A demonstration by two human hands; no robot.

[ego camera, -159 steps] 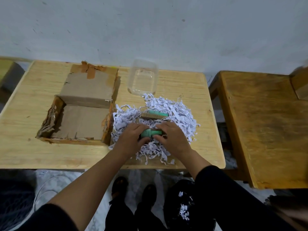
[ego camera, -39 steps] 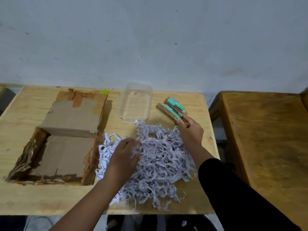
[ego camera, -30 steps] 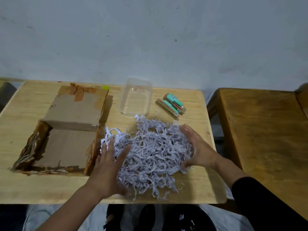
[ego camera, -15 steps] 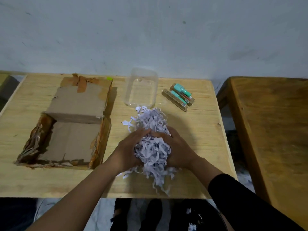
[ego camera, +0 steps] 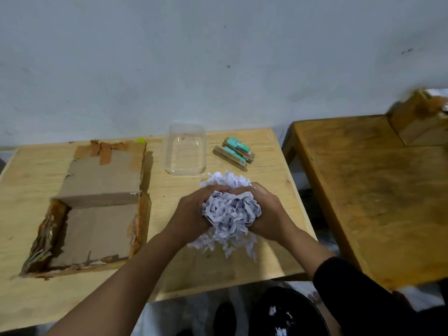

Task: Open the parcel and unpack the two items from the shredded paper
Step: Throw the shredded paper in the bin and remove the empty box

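A bunched wad of white shredded paper (ego camera: 230, 212) is squeezed between my left hand (ego camera: 191, 214) and my right hand (ego camera: 269, 214), lifted just above the wooden table (ego camera: 242, 263). Loose strips hang below my palms. The two items (ego camera: 235, 152), slim brown-and-teal boxes, lie side by side at the table's back right, apart from the paper. The opened cardboard parcel (ego camera: 97, 214) sits at the left with its flap folded back and its inside bare.
A clear plastic tub (ego camera: 185, 151) stands behind the paper, left of the two items. A second, darker wooden table (ego camera: 375, 190) stands to the right with a box at its far corner. A black bin (ego camera: 286, 314) holding some shreds sits below the table edge.
The two items went from my right hand to the table's back right. Both hands then raked the spread shredded paper together into one wad and raised it.
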